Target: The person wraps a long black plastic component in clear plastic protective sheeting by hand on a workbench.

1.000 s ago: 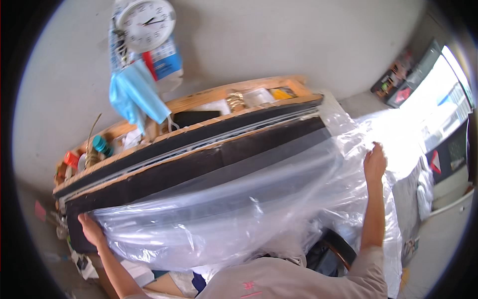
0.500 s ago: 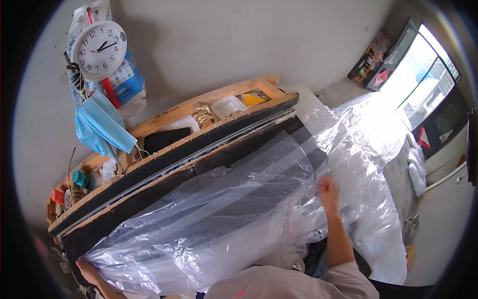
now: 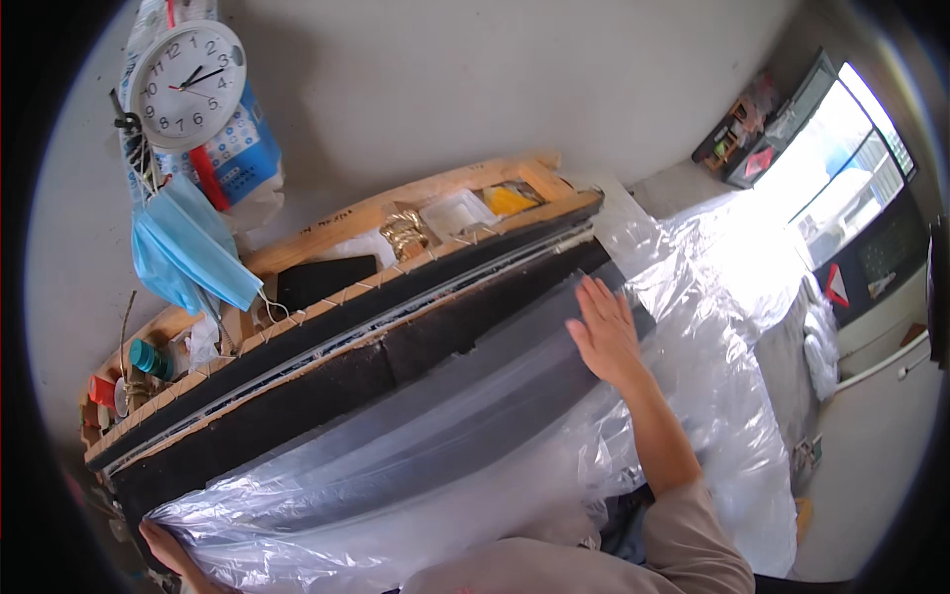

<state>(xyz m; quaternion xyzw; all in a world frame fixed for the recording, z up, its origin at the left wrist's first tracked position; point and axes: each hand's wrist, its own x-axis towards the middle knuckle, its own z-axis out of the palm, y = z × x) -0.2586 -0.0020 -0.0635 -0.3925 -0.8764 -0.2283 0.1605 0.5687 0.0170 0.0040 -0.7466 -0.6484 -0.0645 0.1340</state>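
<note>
A long black fabric panel (image 3: 327, 386) stretched on a wooden frame (image 3: 327, 223) slants from lower left to upper right. A clear plastic sheet (image 3: 416, 465) covers its lower part and spills off to the right. My right hand (image 3: 604, 332) lies flat and open on the plastic near the panel's upper right end. My left hand (image 3: 168, 544) grips the plastic's corner at the panel's lower left end; only part of that hand shows at the picture's edge.
A white wall clock (image 3: 188, 71), blue face masks (image 3: 188, 252) and a blue-white packet hang on the wall at upper left. Thread spools (image 3: 148, 358) and small boxes sit on the ledge behind the frame. A bright window (image 3: 841, 168) is at the right.
My right hand came down from the sheet's far right edge and now presses flat on the plastic over the panel. My left hand keeps its hold on the lower left corner.
</note>
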